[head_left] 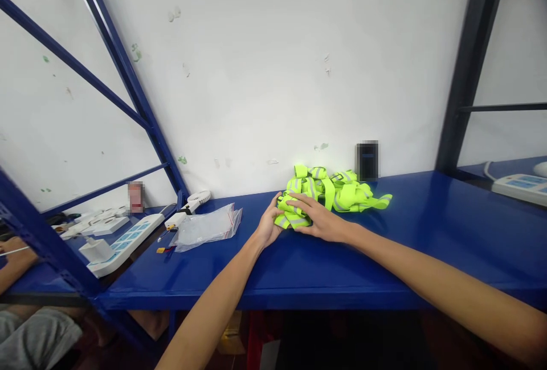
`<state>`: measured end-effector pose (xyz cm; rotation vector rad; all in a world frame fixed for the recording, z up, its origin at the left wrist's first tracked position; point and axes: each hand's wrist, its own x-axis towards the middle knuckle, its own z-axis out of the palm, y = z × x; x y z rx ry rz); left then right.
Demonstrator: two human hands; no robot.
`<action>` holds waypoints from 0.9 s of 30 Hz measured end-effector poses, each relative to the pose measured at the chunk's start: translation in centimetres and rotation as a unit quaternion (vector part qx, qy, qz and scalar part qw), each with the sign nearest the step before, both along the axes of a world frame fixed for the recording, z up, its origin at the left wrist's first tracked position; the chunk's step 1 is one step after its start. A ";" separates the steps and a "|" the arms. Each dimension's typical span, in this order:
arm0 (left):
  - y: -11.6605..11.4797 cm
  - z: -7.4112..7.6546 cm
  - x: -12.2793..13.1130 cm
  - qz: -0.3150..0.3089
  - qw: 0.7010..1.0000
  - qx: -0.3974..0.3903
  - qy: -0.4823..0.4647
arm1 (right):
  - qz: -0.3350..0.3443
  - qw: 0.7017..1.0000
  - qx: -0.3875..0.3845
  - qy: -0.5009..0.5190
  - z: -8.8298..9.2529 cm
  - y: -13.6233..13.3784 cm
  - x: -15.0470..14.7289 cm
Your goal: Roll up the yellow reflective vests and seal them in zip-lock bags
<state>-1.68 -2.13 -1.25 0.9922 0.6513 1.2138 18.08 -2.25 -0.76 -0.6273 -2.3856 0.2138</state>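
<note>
Between my two hands is a bunched neon-yellow reflective strap [291, 219] with grey stripes, just above or on the blue tabletop. My left hand [269, 223] closes round its left side, thumb up. From the right, my right hand [319, 219] grips it, fingers over its top and thumb below. Right behind, a heap of more neon-yellow reflective straps [352, 194] lies against the wall, with one loose end trailing to the right. Part of the held strap is hidden by my fingers.
Clear plastic bags [207, 228] lie left on the blue table [384, 267], near a small white fan [199, 199]. A dark blurred box [367, 161] leans on the wall. Left, beyond the blue frame post [123, 73], are a power strip [128, 244] and another person's hand [17, 259].
</note>
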 end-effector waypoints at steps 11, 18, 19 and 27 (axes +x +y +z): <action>-0.9 1.6 -1.2 -0.205 0.977 0.054 0.006 | -0.016 0.985 -0.057 0.162 0.4 1.2 0.5; -2.0 2.2 -1.1 -0.255 0.965 0.062 0.012 | -0.047 0.960 -0.104 0.256 0.7 0.9 0.1; -2.1 2.2 -1.2 -0.260 0.964 0.062 0.012 | -0.053 0.954 -0.114 0.271 0.7 1.1 0.1; -1.0 0.8 0.0 -0.184 0.979 0.058 0.066 | -0.109 0.908 -0.179 0.363 0.1 2.0 -0.4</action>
